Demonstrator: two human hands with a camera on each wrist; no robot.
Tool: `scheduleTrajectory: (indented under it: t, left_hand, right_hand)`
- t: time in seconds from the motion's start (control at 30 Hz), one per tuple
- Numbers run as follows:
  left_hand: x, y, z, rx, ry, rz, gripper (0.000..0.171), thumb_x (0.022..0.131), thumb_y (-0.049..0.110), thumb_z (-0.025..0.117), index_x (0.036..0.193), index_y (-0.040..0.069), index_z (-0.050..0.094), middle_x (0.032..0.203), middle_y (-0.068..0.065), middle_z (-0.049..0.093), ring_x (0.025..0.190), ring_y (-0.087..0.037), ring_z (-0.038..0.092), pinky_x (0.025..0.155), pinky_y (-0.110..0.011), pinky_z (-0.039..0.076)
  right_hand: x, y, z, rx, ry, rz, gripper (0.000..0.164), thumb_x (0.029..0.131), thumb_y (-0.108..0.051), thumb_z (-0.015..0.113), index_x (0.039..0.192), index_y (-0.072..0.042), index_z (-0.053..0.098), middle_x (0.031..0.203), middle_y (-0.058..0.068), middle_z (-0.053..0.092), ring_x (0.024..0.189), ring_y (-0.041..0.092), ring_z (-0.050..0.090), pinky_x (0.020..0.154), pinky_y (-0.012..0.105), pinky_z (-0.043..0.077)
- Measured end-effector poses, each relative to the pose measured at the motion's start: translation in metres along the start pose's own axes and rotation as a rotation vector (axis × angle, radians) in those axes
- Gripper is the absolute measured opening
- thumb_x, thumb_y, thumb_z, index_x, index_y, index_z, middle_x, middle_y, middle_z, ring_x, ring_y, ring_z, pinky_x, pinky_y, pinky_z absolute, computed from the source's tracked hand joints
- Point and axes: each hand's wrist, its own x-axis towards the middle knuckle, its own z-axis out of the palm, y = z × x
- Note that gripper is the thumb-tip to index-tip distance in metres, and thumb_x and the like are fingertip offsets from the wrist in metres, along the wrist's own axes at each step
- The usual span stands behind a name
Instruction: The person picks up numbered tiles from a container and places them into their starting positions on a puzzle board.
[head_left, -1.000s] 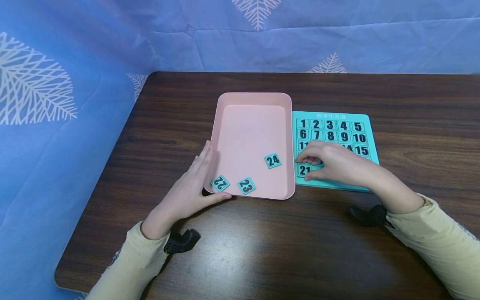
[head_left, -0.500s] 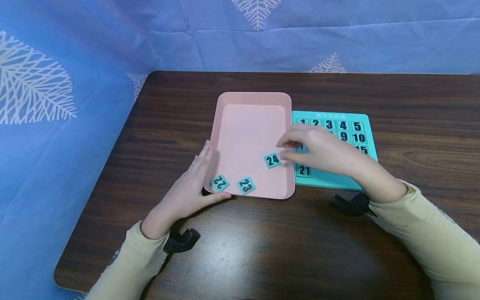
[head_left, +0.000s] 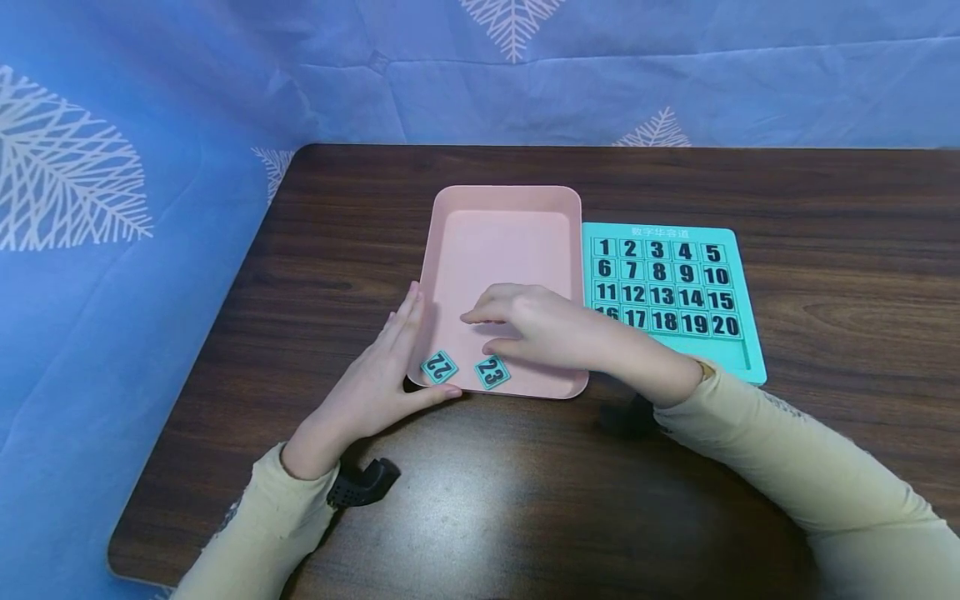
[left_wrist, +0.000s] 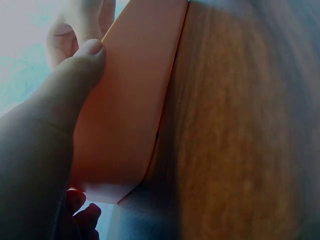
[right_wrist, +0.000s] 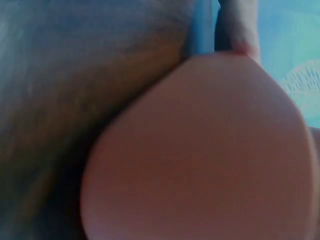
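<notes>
In the head view, my left hand (head_left: 367, 379) lies at the near left corner of the pink tray (head_left: 510, 250), its fingers straight along the left side and its thumb on the front rim. The left wrist view shows that thumb (left_wrist: 90, 52) resting on the rim. Over the tray, my right hand (head_left: 540, 329) has a gap between fingers and thumb, with nothing visible held. Its thumb tip overlaps the edge of the number tile 23 (head_left: 492, 372). Tile 22 (head_left: 439, 367) lies beside my left thumb. Tile 24 is out of sight, the right hand covering where it lay.
A turquoise number puzzle board (head_left: 660, 279) adjoins the tray's right side, rows 1 to 20 showing and part of its bottom row behind my right forearm. Both stand on a dark wooden table (head_left: 480, 517). A blue patterned cloth (head_left: 405, 75) hangs behind.
My right hand has moved left from the board's lower left, past tile 24, to over the tray near tile 23. My left hand and the tray stay in place.
</notes>
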Motion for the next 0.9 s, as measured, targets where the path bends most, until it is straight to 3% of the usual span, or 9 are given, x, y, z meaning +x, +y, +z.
scheduleTrajectory:
  t: [0.2, 0.57, 0.77, 0.9]
  left_hand:
    - [0.000, -0.001, 0.000, -0.008, 0.007, 0.009, 0.112, 0.080, 0.064, 0.064, 0.154, 0.018, -0.006, 0.160, 0.000, -0.006, 0.144, -0.029, 0.010, 0.112, -0.050, 0.023]
    - [0.000, -0.001, 0.000, 0.007, -0.003, 0.018, 0.111, 0.081, 0.065, 0.061, 0.153, 0.018, -0.008, 0.160, -0.002, -0.007, 0.144, -0.024, 0.006, 0.112, -0.050, 0.022]
    - [0.000, -0.001, 0.000, 0.001, 0.002, 0.017, 0.111, 0.080, 0.066, 0.061, 0.153, 0.018, -0.008, 0.160, -0.002, -0.007, 0.144, -0.023, 0.006, 0.112, -0.050, 0.022]
    - [0.000, -0.001, 0.000, 0.004, -0.002, 0.020, 0.111, 0.081, 0.066, 0.061, 0.153, 0.017, -0.008, 0.160, -0.003, -0.007, 0.144, -0.022, 0.005, 0.112, -0.050, 0.022]
  right_hand:
    - [0.006, -0.005, 0.012, 0.000, -0.075, 0.000, 0.044, 0.087, -0.013, 0.071, 0.128, -0.002, 0.060, 0.124, 0.008, 0.061, 0.117, 0.020, 0.055, 0.100, 0.034, 0.044]
    - [0.014, -0.005, 0.028, 0.022, -0.151, -0.038, 0.042, 0.088, -0.012, 0.070, 0.128, -0.003, 0.060, 0.124, 0.007, 0.061, 0.117, 0.019, 0.053, 0.100, 0.031, 0.043]
    - [0.015, -0.006, 0.032, -0.016, -0.148, -0.059, 0.031, 0.091, -0.016, 0.066, 0.121, -0.006, 0.065, 0.113, 0.004, 0.062, 0.106, 0.016, 0.054, 0.093, 0.027, 0.046]
    - [0.016, -0.005, 0.033, -0.043, -0.148, -0.059, 0.034, 0.091, -0.018, 0.066, 0.123, -0.004, 0.064, 0.108, 0.004, 0.062, 0.097, 0.015, 0.053, 0.085, 0.024, 0.047]
